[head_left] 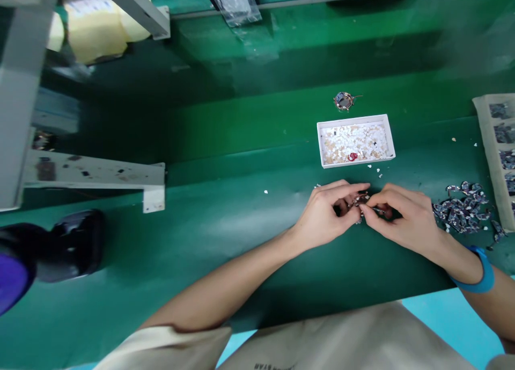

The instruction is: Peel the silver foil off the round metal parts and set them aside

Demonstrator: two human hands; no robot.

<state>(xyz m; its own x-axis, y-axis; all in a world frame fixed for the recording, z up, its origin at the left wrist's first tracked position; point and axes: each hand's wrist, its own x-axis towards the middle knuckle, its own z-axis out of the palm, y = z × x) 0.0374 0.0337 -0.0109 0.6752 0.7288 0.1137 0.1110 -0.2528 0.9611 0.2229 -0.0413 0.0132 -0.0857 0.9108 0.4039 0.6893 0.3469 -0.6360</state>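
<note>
Both hands meet over the green mat, just below a white box. My left hand pinches a small dark electronic part between thumb and fingers. From the other side, my right hand has its thumb and fingertips closed on the same part. Fingers cover much of it, so its exact kind cannot be made out. The white box holds many small white and tan pieces and one red bit. A round electronic piece with a thin lead lies behind the box. Beside my right hand is a pile of small dark electronic parts.
A divided tray with dark parts in its compartments stands at the far right. Metal shelf brackets reach over the mat on the left, near a black and purple object. A plastic bag hangs at the back edge.
</note>
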